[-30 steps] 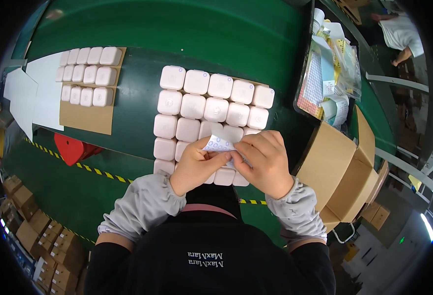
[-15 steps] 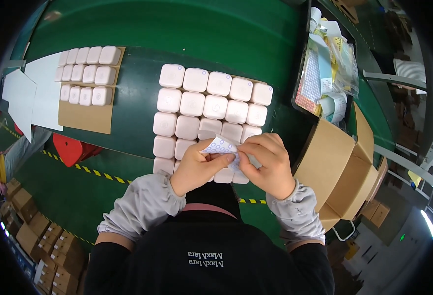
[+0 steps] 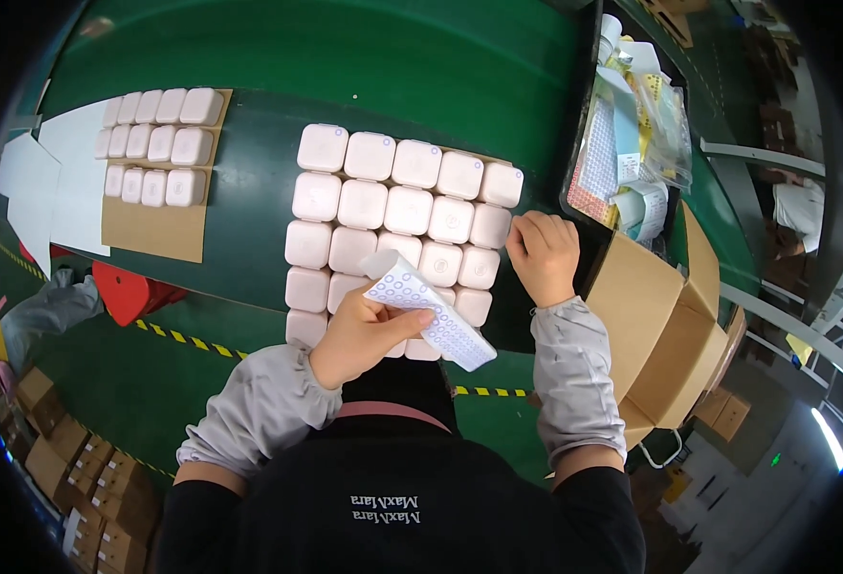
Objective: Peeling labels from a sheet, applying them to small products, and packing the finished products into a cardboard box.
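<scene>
My left hand (image 3: 362, 335) grips a curled white sheet of small round stickers (image 3: 426, 306) over the near edge of a block of several white rounded square cases (image 3: 393, 215) laid in rows on the green table (image 3: 249, 57). My right hand (image 3: 544, 256) is apart from the sheet, at the right edge of the block, its fingers bent and fingertips touching a case in the second row. I cannot tell whether a sticker is under its fingertips.
A second group of white cases (image 3: 153, 143) lies on a brown cardboard sheet (image 3: 153, 230) at the left, beside white paper (image 3: 29, 182). A black tray of label rolls and sheets (image 3: 622, 143) stands at the right, above an open cardboard box (image 3: 670, 325). A red object (image 3: 125, 292) sits below the table edge.
My right hand has left the sticker sheet and moved right and up to the cases at the block's right edge. My left hand still holds the sheet, now more unrolled.
</scene>
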`<state>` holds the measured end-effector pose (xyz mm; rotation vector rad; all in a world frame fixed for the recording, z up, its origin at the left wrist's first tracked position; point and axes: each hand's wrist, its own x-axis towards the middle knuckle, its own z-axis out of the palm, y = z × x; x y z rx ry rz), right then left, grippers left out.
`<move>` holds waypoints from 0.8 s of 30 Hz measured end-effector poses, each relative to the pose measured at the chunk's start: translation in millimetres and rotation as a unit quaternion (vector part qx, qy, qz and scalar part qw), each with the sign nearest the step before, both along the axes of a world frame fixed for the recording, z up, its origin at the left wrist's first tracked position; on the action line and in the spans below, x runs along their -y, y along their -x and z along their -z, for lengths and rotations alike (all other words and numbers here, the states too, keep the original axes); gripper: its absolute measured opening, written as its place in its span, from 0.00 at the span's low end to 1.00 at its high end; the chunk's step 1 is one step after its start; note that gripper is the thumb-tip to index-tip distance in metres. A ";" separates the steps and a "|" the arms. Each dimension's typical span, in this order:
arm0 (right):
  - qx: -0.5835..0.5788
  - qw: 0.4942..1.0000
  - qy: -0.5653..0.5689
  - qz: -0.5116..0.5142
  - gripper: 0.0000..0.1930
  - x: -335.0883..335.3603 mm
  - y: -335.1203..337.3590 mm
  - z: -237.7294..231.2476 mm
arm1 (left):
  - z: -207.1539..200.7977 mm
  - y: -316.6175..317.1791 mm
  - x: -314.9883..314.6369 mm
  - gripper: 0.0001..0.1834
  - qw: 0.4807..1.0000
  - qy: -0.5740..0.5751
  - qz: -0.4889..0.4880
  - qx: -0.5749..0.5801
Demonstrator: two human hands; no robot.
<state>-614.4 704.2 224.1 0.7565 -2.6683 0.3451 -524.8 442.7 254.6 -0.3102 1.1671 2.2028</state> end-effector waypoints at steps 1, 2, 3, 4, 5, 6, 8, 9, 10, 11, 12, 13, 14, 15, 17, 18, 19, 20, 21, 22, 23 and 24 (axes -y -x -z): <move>0.001 1.000 0.001 -0.001 0.10 0.0 1.5 2.6 | 1.6 -1.1 1.6 0.12 1.000 0.004 0.003 -0.002; -0.012 1.000 -0.009 -0.002 0.10 -0.2 2.5 4.7 | 2.1 -1.8 1.8 0.12 1.000 0.005 0.002 0.000; -0.026 0.999 -0.018 -0.002 0.10 -0.3 2.6 6.5 | 2.4 -2.6 1.8 0.12 1.000 0.002 -0.003 0.007; -0.026 1.000 -0.017 -0.003 0.10 0.1 3.1 8.1 | 2.3 -3.0 1.8 0.12 1.000 0.001 -0.009 0.013; -0.023 1.000 -0.013 -0.004 0.10 0.6 3.3 9.7 | 2.2 -3.7 1.6 0.12 1.000 0.001 -0.010 0.014; -0.021 1.000 -0.010 -0.005 0.10 0.9 3.2 10.8 | 2.1 -4.4 1.2 0.12 1.000 -0.004 -0.013 0.017; -0.021 1.000 -0.013 -0.004 0.10 0.6 3.1 12.7 | 2.7 -4.8 1.0 0.12 1.000 -0.009 -0.017 0.019; -0.021 1.000 -0.016 -0.003 0.10 0.5 3.3 13.2 | 3.2 -4.7 1.6 0.12 1.000 0.001 -0.010 0.016; -0.021 1.000 -0.016 -0.004 0.10 0.6 3.3 13.4 | 3.7 -4.9 2.2 0.12 1.000 0.011 -0.004 0.013; -0.023 1.000 -0.016 -0.004 0.10 0.8 3.6 13.6 | 4.1 -5.1 2.4 0.12 1.000 0.011 -0.004 0.013; -0.026 1.000 -0.016 -0.005 0.10 0.9 4.0 13.9 | 4.7 -5.2 2.5 0.12 1.000 0.010 -0.006 0.010; -0.025 1.000 -0.016 -0.006 0.10 1.1 4.1 14.7 | 5.2 -5.7 2.7 0.12 1.000 0.009 -0.008 0.007; -0.025 1.000 -0.018 -0.006 0.10 1.2 4.2 15.8 | 5.9 -6.1 2.8 0.12 1.000 0.009 -0.009 0.008; -0.025 0.999 -0.019 -0.006 0.09 1.3 4.2 16.8 | 6.5 -6.5 3.0 0.12 1.000 0.009 -0.009 0.013; -0.024 0.999 -0.024 -0.006 0.09 0.9 4.2 18.6 | 6.7 -6.5 3.5 0.12 1.000 0.008 -0.009 0.018; -0.025 0.999 -0.029 -0.006 0.09 0.5 4.2 19.0 | 6.1 -6.2 3.8 0.13 1.000 0.011 -0.009 0.019; -0.024 0.999 -0.029 -0.006 0.09 0.8 4.1 18.7 | 5.6 -6.4 4.4 0.13 1.000 0.014 -0.009 0.021; -0.010 0.999 -0.030 -0.008 0.09 1.1 4.2 17.2 | 5.5 -6.3 4.9 0.13 1.000 0.014 -0.009 0.021; 0.003 0.999 -0.031 -0.010 0.09 1.5 4.3 15.1 | 5.5 -5.7 5.4 0.13 1.000 0.012 -0.009 0.015; 0.003 0.999 -0.030 -0.009 0.09 2.8 4.5 12.0 | 5.4 -5.5 5.9 0.13 1.000 0.011 -0.010 0.008; 0.021 0.999 -0.035 -0.017 0.09 4.3 4.7 7.4 | 4.3 -4.9 5.7 0.13 1.000 0.011 -0.009 0.008; 0.039 0.998 -0.040 -0.025 0.09 5.7 4.9 1.5 | 2.4 -4.1 4.7 0.13 1.000 0.010 -0.017 0.012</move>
